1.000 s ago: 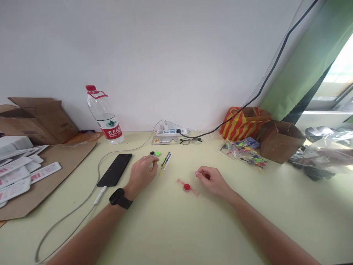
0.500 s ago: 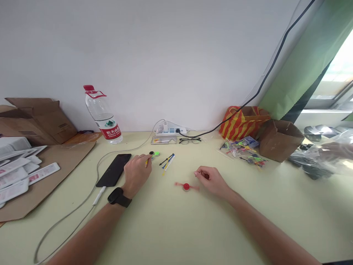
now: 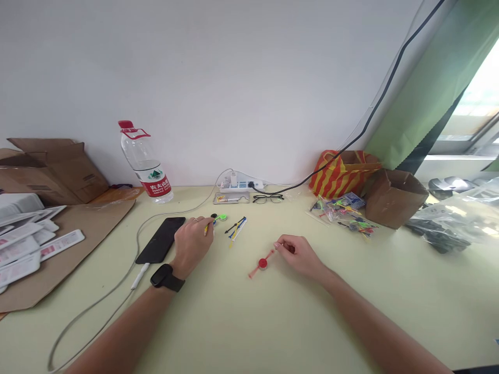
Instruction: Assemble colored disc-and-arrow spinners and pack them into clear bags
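A red toy spinner with two thin arms lies on the table, its arms blurred. Close to its right side is my right hand, fingers curled in and thumb near the index finger; nothing shows between them. My left hand, wearing a ring and a black watch, rests with bent fingers at several small parts. A yellow stick shows at its fingertips, but what the fingers hold is hidden. Just beyond them are a green round piece and a black round piece. Thin blue, white, black and yellow sticks lie between my hands.
A phone on a charging cable lies beside my left hand. Toward the wall are a power strip, glasses, a clear case and a water bottle. Bagged colourful parts and a cardboard box stand right.
The red spinner has turned: its arms now slant from lower left to upper right, where before they lay nearly level. Both hands stay almost in place.
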`<state>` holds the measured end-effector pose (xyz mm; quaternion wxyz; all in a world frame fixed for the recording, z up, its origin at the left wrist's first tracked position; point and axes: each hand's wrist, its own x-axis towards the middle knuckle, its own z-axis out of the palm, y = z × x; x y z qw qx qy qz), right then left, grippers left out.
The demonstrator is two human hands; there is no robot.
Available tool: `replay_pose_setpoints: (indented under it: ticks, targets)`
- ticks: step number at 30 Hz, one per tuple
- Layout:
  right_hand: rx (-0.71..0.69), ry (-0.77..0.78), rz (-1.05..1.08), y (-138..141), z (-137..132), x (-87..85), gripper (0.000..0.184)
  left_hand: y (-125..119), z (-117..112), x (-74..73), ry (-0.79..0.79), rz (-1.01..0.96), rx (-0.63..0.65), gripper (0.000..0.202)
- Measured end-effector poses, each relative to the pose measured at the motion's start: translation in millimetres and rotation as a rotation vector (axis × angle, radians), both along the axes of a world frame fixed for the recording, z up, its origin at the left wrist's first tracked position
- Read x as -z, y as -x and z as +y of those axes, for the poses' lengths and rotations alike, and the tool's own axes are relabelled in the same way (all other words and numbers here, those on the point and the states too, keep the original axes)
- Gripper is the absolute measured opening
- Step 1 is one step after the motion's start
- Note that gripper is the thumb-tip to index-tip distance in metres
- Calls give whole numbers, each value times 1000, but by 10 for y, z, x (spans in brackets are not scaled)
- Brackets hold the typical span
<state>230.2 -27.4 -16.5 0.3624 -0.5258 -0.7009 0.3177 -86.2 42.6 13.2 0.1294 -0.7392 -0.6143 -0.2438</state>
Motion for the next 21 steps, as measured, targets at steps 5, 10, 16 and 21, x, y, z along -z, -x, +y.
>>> replay_pose_setpoints:
  ticks: [5,10,16,21]
  targets:
    - [-4,3,-6,4,-5,-8,28,7,3,7,-17,0,-4,33]
    - [-6,-2,-4,7,-12,-19,27,12,4,22,17,-6,19,34]
    - [2,-14,-14,4,-17,-22,27,28,10,7,47,64,23,38]
    - [-2,-11,-29,6,-13,-21,27,54,17,-22,50,108,37,41]
